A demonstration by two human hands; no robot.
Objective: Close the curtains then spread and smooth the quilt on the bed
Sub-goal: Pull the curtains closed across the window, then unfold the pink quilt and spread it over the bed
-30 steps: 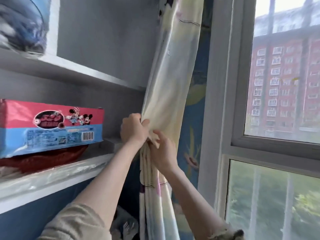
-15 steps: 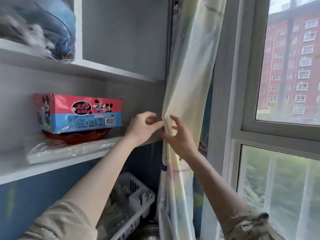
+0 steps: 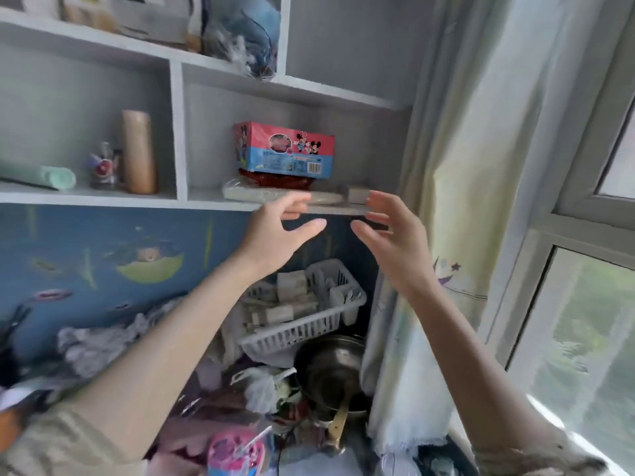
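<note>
Both hands were up in the air with their fingers spread apart, and they held nothing. The left hand (image 3: 275,231) and the right hand (image 3: 395,242) faced each other, near but not touching. The curtain (image 3: 457,187) hung just to the right of the right hand's fingers (image 3: 381,207), and a pink and blue box (image 3: 285,152) sat on the shelf (image 3: 103,197) above the left hand's fingers (image 3: 302,228).

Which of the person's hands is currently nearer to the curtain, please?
Right. The right hand is open just left of the curtain, not touching it; the left hand, also open, is farther left, below the shelf edge.
</note>
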